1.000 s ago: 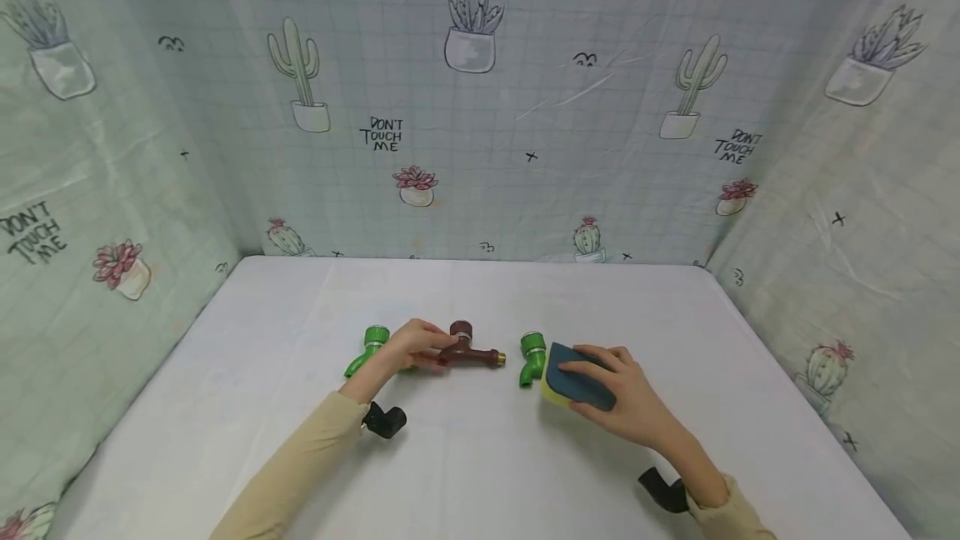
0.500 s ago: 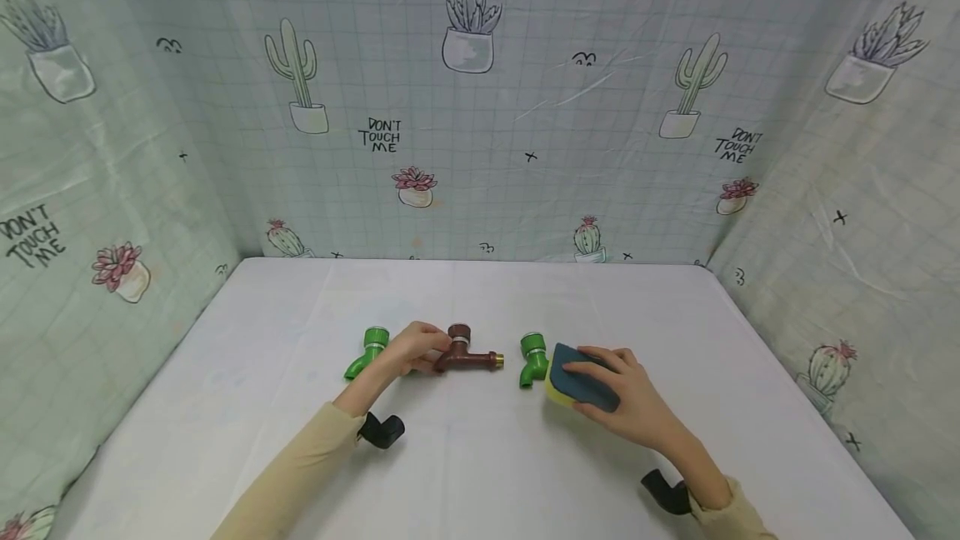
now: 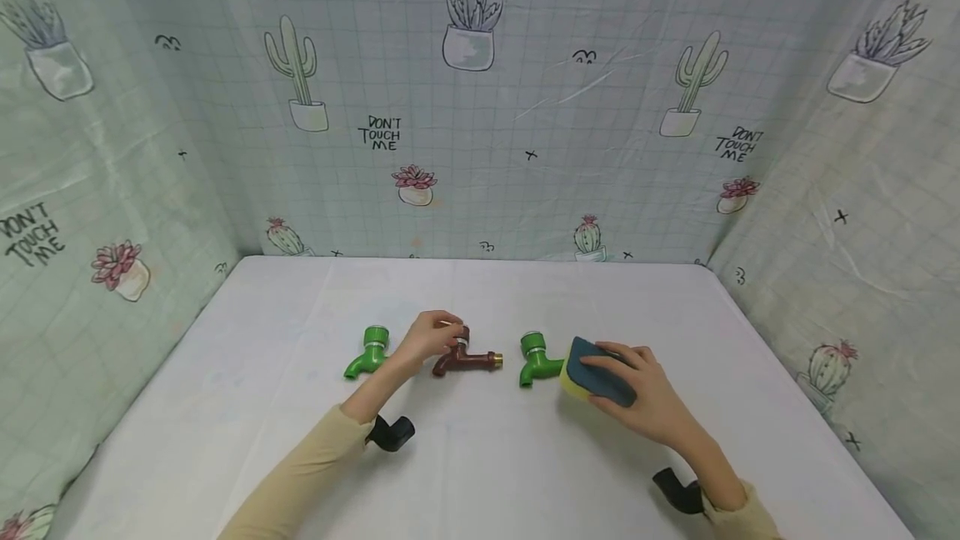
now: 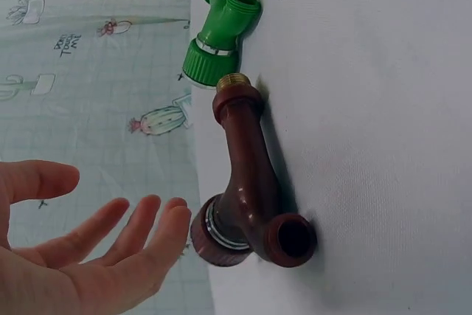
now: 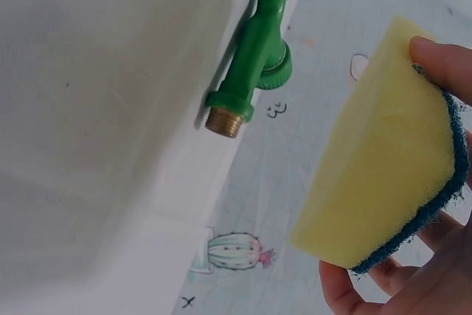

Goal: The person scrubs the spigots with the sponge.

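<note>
My right hand point(image 3: 651, 397) grips a sponge point(image 3: 598, 375), yellow foam with a dark blue scouring side, raised above the table. In the right wrist view, thumb and fingers clasp the sponge's edges, with its yellow face point(image 5: 383, 145) turned to the camera. Just left of it lies a green tap point(image 3: 536, 367) with a brass threaded end. A brown tap point(image 3: 471, 362) lies mid-table; my left hand point(image 3: 429, 338) hovers at its cap. The left wrist view has that hand's fingers point(image 4: 140, 237) spread and holding nothing, beside the brown tap's ridged cap.
Another green tap point(image 3: 369, 357) lies to the left, partly behind the left forearm. Black wrist-worn pieces point(image 3: 393, 434) show at both cuffs. The white table point(image 3: 480, 465) ends at a cactus-print cloth point(image 3: 495, 148) behind and at the sides.
My left hand has let go of the brown tap and risen to its cap. My right hand has moved the sponge rightward, uncovering more of the green tap beside it.
</note>
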Motion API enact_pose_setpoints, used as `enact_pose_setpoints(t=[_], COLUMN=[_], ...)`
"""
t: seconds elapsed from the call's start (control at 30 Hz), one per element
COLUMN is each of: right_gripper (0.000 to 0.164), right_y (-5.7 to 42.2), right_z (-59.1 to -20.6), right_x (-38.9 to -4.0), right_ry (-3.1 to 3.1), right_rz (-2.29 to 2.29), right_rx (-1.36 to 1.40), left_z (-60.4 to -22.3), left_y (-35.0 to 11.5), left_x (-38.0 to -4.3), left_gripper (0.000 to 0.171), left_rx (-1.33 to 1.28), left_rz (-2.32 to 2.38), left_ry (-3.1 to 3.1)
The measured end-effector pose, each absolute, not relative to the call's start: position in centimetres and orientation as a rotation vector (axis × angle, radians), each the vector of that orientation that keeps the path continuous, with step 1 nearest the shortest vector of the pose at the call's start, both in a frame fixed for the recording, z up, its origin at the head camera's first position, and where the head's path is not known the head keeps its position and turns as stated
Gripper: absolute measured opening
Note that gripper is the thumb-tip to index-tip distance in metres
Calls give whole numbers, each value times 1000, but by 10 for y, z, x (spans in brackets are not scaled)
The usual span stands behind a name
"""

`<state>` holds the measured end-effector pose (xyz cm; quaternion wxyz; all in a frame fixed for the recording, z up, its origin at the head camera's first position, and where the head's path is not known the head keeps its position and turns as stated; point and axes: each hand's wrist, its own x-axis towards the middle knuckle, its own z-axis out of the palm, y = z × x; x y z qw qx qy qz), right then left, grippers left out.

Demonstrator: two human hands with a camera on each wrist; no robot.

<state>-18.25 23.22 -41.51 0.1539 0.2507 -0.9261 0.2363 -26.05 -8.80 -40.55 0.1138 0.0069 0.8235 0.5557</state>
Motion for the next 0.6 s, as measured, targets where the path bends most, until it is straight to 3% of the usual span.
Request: enact_pose_setpoints(t=[0.3,0.6], right_gripper=[51,51], right_y=[249,265], right_z=[-418,-424], right_x=[-179,-172], right_ry=[-2651,-2620], right_rz=[646,633], right_rx=[666,622], left_z=[-413,-417], left_y=[-54,-11], left_x=[-255,-251], left_gripper=[27,39], left_rx=[483,853], left_rz=[1364,983], left_ry=[2696,2825])
